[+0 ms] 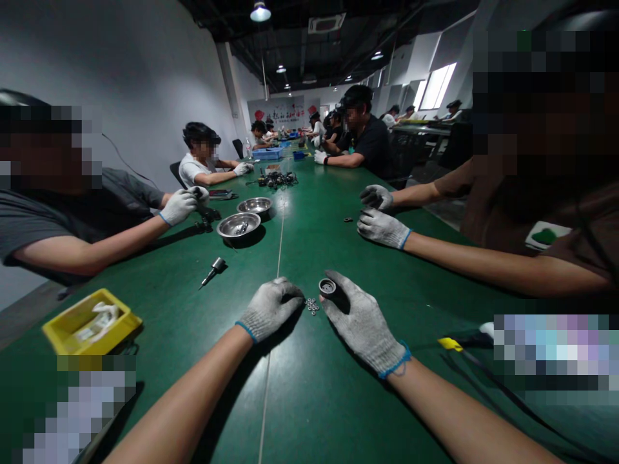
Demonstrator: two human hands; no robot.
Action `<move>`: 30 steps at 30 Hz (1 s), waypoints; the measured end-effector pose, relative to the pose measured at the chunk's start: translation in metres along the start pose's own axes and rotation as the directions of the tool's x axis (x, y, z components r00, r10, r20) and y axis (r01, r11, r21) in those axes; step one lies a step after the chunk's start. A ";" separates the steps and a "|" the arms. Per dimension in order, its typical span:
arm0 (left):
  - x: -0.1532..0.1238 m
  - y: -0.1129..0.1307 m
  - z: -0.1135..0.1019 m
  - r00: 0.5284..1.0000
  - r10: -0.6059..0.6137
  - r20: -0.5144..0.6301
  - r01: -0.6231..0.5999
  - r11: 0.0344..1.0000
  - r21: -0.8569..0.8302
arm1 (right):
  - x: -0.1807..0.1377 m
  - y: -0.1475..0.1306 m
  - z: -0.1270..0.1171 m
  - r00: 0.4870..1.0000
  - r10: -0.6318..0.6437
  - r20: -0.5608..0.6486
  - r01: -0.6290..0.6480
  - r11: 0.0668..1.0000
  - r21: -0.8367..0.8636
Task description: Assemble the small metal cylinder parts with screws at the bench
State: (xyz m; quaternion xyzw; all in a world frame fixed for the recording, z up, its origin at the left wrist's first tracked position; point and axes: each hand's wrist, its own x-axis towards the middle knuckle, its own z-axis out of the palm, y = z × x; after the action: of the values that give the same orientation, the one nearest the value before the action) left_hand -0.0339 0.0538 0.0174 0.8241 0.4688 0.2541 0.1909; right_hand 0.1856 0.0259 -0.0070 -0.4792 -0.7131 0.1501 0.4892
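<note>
Both my hands wear grey knit gloves and rest on a green table (309, 386). My left hand (269, 309) is curled into a loose fist, its fingertips turned down beside a small pile of several tiny metal nuts (312, 305). My right hand (360, 322) pinches a small dark round part (327, 287) between thumb and forefinger, just right of and above the nuts.
Two steel bowls (238, 226) (255, 206) stand further up the table, with a small dark tool (213, 270) lying in front. A yellow bin (91, 322) sits at the left. Other people's gloved hands (382, 227) (180, 206) rest on both sides. A yellow-tipped tool (452, 343) lies at the right.
</note>
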 end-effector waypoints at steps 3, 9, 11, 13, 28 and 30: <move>-0.001 0.002 -0.002 1.000 -0.005 0.028 0.005 1.000 0.009 | 0.001 -0.001 0.000 1.000 0.010 0.012 -0.011 1.000 0.025; 0.000 0.002 -0.004 0.998 0.004 0.060 -0.005 1.000 0.015 | 0.002 0.000 0.001 0.999 0.019 0.039 -0.023 0.996 0.083; 0.000 0.002 -0.004 0.998 0.009 0.058 -0.010 1.000 0.013 | 0.002 -0.001 0.001 0.999 -0.006 0.050 0.001 0.995 0.096; 0.000 0.001 -0.003 0.999 0.013 0.053 -0.014 1.000 0.017 | 0.002 -0.003 0.001 0.997 -0.041 0.059 0.034 0.994 0.108; 0.000 0.000 -0.004 0.997 0.031 0.067 -0.034 0.998 0.047 | 0.004 -0.010 -0.005 0.995 -0.101 0.026 0.097 0.989 0.111; 0.000 0.001 -0.004 0.998 0.025 0.066 -0.028 0.998 0.058 | 0.004 -0.010 -0.005 0.994 -0.110 0.021 0.107 0.988 0.110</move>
State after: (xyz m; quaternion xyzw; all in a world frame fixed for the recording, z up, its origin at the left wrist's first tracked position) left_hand -0.0358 0.0538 0.0215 0.8434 0.4587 0.2156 0.1784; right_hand 0.1839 0.0224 0.0045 -0.4104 -0.7355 0.1684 0.5121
